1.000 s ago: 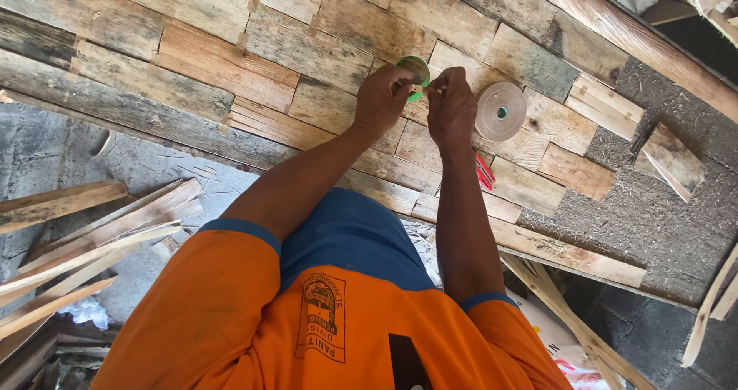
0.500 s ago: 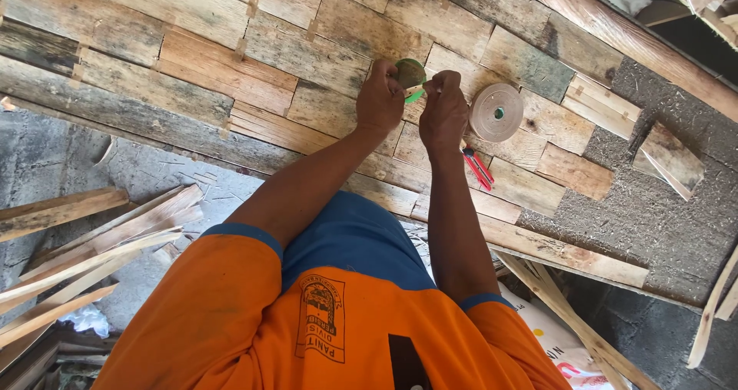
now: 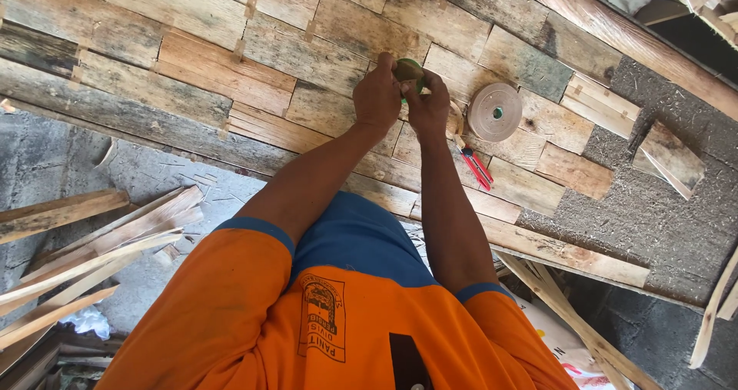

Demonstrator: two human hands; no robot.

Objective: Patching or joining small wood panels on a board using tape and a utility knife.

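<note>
My left hand (image 3: 377, 94) and my right hand (image 3: 428, 104) meet over a panel of wooden planks (image 3: 192, 59), both gripping a small round green object (image 3: 409, 71) between the fingers. A thin strip hangs down from my right hand toward the planks. To the right of my hands lies a roll of beige tape (image 3: 494, 111). A red-handled tool (image 3: 477, 167) lies on the planks just below the right wrist. My orange and blue shirt fills the bottom of the view.
Loose wooden slats (image 3: 84, 251) are piled at the lower left on grey concrete. A bare patch of rough grey board (image 3: 653, 205) shows at the right with small wood offcuts (image 3: 669, 155) on it. More slats (image 3: 569, 321) lean at lower right.
Both hands stay together on the green object and have shifted slightly; my fingers now close more tightly around it. The tape roll and tool have not moved.
</note>
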